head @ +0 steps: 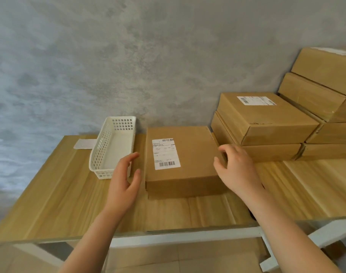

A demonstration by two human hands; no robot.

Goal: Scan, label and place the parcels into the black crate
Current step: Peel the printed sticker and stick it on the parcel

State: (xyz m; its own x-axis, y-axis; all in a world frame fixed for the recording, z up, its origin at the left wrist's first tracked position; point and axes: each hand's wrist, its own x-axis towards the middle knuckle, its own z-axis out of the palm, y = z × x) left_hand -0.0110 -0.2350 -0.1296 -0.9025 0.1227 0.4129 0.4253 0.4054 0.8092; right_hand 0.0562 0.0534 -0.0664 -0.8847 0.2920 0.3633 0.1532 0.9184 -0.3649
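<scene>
A brown cardboard parcel (195, 154) lies flat on the wooden table (59, 194), a white shipping label (165, 154) with barcodes on its top. My left hand (124, 180) hovers just left of the parcel, fingers straight and spread, a small gap between it and the box. My right hand (237, 168) is at the parcel's right edge with fingers loosely curved; whether it touches the box is unclear. The black crate is not in view.
An empty white perforated basket (111, 148) stands left of the parcel, a white slip of paper (84, 144) behind it. Several brown parcels (266, 119) are stacked at the right against the grey wall. The table's front edge is near me.
</scene>
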